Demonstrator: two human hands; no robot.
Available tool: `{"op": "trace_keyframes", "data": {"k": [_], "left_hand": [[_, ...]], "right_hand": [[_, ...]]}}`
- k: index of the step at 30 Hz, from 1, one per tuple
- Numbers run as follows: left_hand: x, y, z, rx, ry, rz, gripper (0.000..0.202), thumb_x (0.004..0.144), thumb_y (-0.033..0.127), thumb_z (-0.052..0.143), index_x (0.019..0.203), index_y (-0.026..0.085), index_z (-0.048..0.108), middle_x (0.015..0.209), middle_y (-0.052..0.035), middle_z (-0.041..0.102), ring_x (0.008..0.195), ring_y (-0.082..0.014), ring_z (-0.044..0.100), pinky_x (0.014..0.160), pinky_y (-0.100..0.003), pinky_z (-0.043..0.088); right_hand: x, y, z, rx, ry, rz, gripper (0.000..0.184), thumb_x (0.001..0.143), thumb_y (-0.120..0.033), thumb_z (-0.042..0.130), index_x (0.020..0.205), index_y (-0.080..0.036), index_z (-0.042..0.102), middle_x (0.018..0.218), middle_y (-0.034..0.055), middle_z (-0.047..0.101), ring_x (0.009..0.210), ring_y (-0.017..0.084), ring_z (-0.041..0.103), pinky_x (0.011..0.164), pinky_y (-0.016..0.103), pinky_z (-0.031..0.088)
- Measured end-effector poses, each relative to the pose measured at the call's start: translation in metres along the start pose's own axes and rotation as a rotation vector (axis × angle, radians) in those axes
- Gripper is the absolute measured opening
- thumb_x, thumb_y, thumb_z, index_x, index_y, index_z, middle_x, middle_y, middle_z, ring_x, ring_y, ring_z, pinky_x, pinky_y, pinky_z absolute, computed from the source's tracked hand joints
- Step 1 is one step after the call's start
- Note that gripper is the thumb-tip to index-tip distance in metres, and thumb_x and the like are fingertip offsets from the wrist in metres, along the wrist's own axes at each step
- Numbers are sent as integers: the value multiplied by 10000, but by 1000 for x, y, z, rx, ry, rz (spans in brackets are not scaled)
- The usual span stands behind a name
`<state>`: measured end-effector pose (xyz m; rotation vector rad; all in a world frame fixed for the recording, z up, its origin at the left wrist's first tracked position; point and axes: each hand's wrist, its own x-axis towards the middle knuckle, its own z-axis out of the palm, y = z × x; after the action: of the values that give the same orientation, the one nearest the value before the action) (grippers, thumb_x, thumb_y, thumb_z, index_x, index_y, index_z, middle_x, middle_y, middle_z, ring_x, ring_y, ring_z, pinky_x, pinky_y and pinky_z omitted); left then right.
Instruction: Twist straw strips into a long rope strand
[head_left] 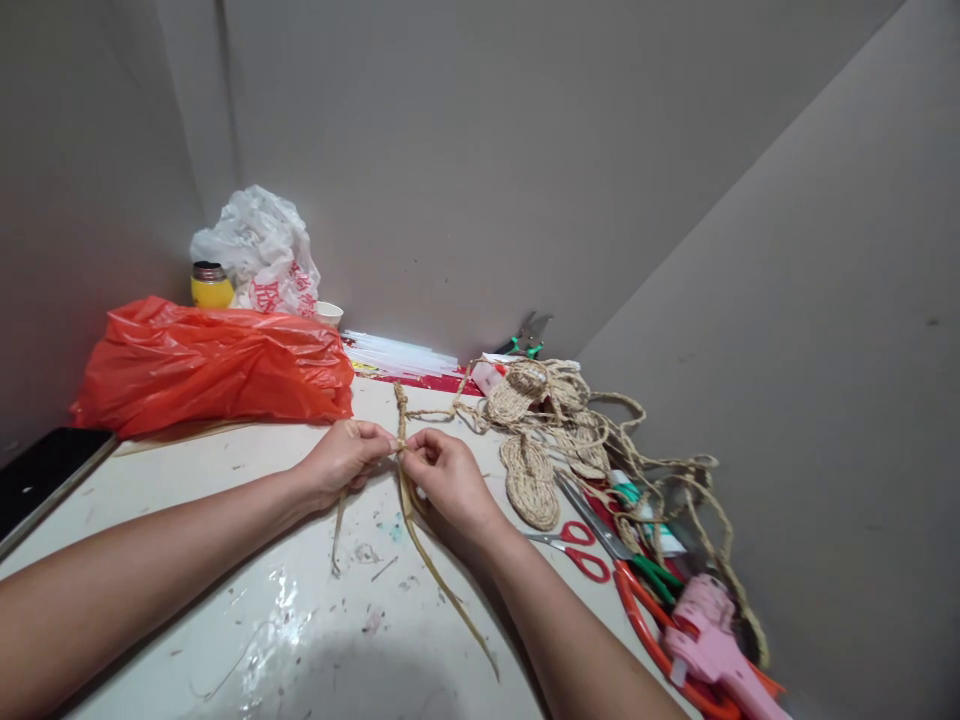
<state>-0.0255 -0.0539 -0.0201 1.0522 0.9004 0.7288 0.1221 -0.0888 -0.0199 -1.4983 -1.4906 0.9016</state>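
Unravelling could be caused by slackened tension; the braided cord (402,408) is pinched by left hand (341,463) and right hand (455,485).

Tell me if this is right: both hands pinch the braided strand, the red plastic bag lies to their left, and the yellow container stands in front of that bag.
Not quite: the head view shows the yellow container standing behind the red plastic bag. The left hand and right hand do pinch the braided strand, with the bag to their left.
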Motion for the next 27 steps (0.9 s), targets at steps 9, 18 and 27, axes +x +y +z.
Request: {"op": "trace_keyframes", "data": {"k": [9,18,27], "left_hand": [[-2,2,-2,14,-92,-16,191,656,294,682,720,159,561,392,108,281,344,-27,176,350,-190,100],[3,-2,-3,68,-2,17,202,659,316,687,681,158,564,366,92,344,316,-36,227,345,-198,130],[1,0,-1,187,41,55,212,643,335,692,656,153,585,364,83,364,332,-42,253,359,-199,143]], "right_hand": [[1,1,-2,206,-55,102,129,655,-251,594,648,-172,493,454,-75,450,397,67,354,407,190,249],[2,-8,-18,290,-243,175,210,644,-336,649,671,-137,588,488,-61,481,421,68,379,445,206,289],[5,-4,-29,179,-299,146,215,684,-346,625,662,-133,601,500,-59,484,423,64,373,432,205,281]]}}
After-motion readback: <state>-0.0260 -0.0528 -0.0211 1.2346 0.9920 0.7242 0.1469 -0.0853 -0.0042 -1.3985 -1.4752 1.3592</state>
